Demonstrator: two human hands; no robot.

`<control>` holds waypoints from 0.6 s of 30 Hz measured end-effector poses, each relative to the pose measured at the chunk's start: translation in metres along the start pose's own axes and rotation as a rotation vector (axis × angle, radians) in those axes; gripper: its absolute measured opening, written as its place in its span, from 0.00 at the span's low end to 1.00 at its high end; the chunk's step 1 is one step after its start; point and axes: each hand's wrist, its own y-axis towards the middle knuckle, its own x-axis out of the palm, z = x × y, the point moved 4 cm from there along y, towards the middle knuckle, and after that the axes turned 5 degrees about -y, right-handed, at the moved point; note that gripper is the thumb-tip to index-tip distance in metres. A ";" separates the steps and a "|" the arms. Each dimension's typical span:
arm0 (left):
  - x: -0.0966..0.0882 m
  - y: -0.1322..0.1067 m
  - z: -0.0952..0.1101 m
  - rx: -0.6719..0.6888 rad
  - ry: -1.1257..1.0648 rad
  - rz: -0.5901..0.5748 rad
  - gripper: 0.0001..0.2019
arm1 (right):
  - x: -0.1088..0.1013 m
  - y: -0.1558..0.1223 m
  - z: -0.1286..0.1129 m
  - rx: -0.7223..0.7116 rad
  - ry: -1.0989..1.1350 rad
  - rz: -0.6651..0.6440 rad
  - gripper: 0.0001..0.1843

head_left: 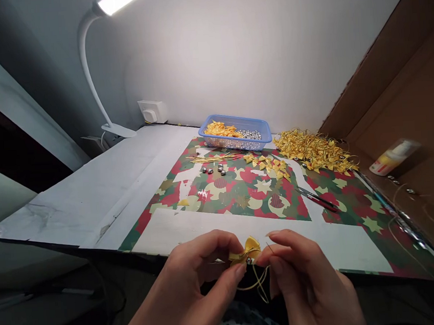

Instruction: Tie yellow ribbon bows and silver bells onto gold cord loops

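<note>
While I watch from afar through the head camera, the largest thing before me is a white table (67, 186), partly covered by a patterned sheet (226, 196) in green, red and cream. A brown cardboard panel (411, 87) stands along its right side, and a lit white lamp (87, 75) bends over its far left. I see a blue basket (230, 144) near the wall, with yellow pieces in its left part and silver bells in its right; just beside it lies a heap of yellow bows (312, 149) with cords. At the near edge, my left hand (198, 276) pinches a yellow bow between thumb and index finger. My right hand (308, 274) is close beside it, fingers bent, index raised off the thumb; I cannot tell what it grips. Farther off are a bottle (391, 159), a dark-handled cutting tool (318, 200), a bundle of cords (215, 158) and loose bows (268, 165). The held yellow bow (252, 246) sits between my hands, a thin looped cord (260, 281) hanging below it. Smallest of all, loose bells (210, 171) lie on the sheet, and one small bell (248, 260) shows at the bow's lower edge.
</note>
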 end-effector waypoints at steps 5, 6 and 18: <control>-0.001 0.003 0.003 0.013 -0.014 0.001 0.08 | 0.000 0.011 -0.005 -0.212 -0.068 -0.079 0.16; -0.002 0.005 0.003 0.020 -0.030 0.006 0.07 | 0.002 0.012 -0.004 -0.232 -0.063 -0.098 0.16; -0.006 0.007 -0.001 0.068 -0.078 -0.070 0.07 | 0.002 0.023 0.006 -0.231 -0.032 -0.210 0.10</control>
